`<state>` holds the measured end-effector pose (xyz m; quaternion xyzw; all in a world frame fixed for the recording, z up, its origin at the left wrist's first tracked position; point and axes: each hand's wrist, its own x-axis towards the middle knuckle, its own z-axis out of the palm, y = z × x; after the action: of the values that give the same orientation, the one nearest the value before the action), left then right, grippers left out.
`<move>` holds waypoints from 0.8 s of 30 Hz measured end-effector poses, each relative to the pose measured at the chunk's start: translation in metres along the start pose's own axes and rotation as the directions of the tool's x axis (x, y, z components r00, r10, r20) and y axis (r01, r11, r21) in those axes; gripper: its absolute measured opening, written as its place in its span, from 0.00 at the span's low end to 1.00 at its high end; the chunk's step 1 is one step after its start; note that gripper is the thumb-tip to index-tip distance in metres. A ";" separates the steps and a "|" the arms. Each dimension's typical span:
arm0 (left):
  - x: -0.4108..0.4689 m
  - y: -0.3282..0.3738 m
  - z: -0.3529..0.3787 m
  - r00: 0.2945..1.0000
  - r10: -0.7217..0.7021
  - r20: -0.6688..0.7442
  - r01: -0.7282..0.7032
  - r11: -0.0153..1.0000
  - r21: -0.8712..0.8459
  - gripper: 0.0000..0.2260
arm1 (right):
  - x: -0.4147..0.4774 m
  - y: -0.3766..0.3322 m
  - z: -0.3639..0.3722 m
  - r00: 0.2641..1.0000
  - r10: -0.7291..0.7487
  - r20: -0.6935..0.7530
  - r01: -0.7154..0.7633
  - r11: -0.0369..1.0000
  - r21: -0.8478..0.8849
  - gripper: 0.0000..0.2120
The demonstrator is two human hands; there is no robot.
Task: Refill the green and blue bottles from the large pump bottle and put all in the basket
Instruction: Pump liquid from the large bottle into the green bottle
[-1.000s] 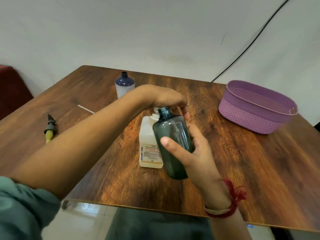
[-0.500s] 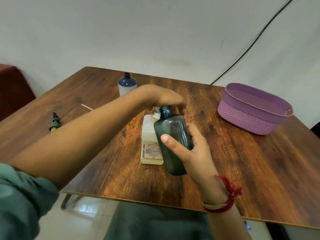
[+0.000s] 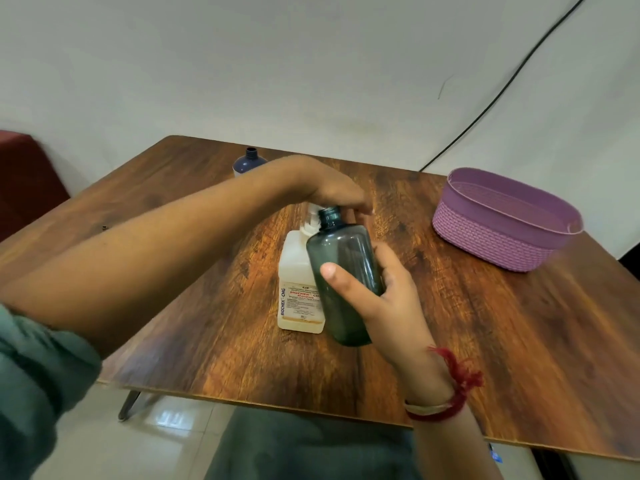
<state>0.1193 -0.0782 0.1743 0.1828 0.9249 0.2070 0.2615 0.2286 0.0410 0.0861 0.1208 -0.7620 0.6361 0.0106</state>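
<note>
While left hand (image 3: 334,194) presses pump bottle (image 3: 294,271), grip released, right hand (image 3: 393,303) grasps green bottle (image 3: 346,251)

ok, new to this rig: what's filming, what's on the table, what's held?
No robot here: a person's two bare hands, filmed by one camera on their head, looking down. The right hand grips the green bottle, uncapped, its mouth by the pump. The left hand lies over the top of the pump bottle, which stands on the table. The blue bottle, uncapped too, stands near the far edge behind the left arm. The basket sits on the right.
</note>
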 end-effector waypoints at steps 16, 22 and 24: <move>0.000 -0.011 0.009 1.000 0.011 -0.008 -0.013 0.975 -0.223 0.18 | 0.002 0.002 -0.002 1.000 0.014 0.025 -0.013 1.000 -0.020 0.25; -0.001 0.004 -0.003 1.000 -0.023 -0.021 0.023 0.999 0.025 0.21 | 0.003 -0.002 -0.003 1.000 0.013 0.021 -0.013 1.000 -0.010 0.25; 0.001 0.001 -0.001 0.999 -0.010 -0.032 0.010 1.000 -0.011 0.19 | 0.003 -0.001 -0.004 1.000 0.012 0.028 -0.012 1.000 -0.009 0.25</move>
<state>0.1179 -0.0773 0.1752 0.1734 0.9286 0.2136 0.2489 0.2252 0.0444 0.0889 0.1252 -0.7654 0.6312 -0.0036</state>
